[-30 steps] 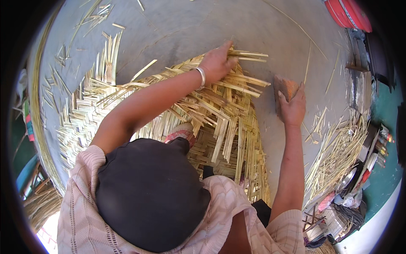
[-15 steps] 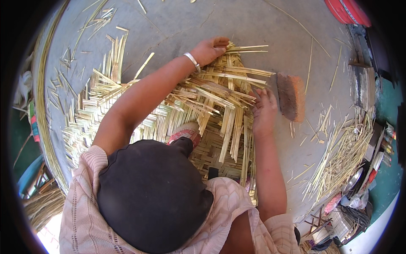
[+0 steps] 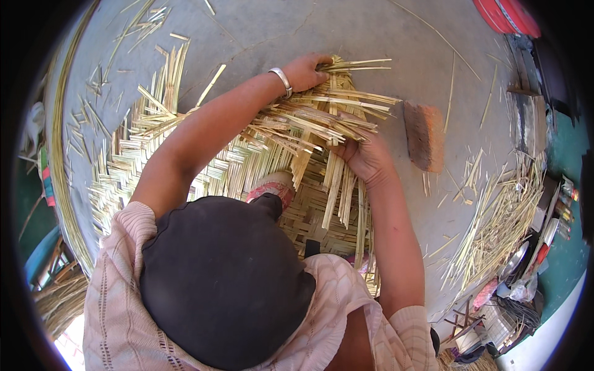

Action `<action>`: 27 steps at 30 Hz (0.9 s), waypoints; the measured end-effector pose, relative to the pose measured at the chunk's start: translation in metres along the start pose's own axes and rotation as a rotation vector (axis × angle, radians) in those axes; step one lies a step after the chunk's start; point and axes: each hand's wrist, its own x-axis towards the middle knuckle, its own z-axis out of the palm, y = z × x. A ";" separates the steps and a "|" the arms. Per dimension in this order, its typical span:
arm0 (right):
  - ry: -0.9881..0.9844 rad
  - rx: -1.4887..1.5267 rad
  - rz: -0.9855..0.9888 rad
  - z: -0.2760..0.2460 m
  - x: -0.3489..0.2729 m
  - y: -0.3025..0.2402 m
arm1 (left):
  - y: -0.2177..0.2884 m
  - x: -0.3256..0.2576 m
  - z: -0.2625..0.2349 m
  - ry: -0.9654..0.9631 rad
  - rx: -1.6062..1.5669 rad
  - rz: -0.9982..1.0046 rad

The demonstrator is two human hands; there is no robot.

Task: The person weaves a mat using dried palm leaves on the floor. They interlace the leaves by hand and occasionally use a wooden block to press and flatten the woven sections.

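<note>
A partly woven mat [image 3: 229, 173] of split, straw-coloured strips lies bent up before me. Its loose strip ends [image 3: 309, 120] fan out toward the right. At the far upper corner of the weave, my left hand [image 3: 306, 71], with a silver bangle at its wrist, curls its fingers over the edge. My right hand [image 3: 365, 154] is among the loose ends at the right side, thumb and fingers closed around some strips; part of its grip is hidden by them. A shoed foot [image 3: 272, 188] rests on the weave below.
A reddish brick [image 3: 424, 137] lies on the grey floor just right of my right hand. Farther right is a heap of loose strips [image 3: 495, 222] beside piled household things. Scattered scraps [image 3: 93, 127] and long strips [image 3: 59, 123] lie at the left. A red object [image 3: 507, 17] stands at the far right.
My right hand has moved left and slightly down, in from the strip tips, and its fingers have closed among the strips. My left hand stays at the far corner.
</note>
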 end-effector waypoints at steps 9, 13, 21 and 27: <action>0.048 -0.202 -0.032 0.021 0.018 0.011 | 0.004 0.000 -0.017 -0.153 -0.049 -0.062; 0.010 -0.182 -0.035 0.026 0.020 0.016 | -0.003 -0.007 -0.024 -0.259 -0.248 -0.052; 0.071 -0.225 -0.019 0.024 0.027 0.029 | -0.006 -0.009 -0.028 -0.352 -0.318 -0.080; 0.257 -0.115 0.002 0.022 0.029 0.045 | -0.003 -0.015 -0.031 -0.362 -0.610 -0.134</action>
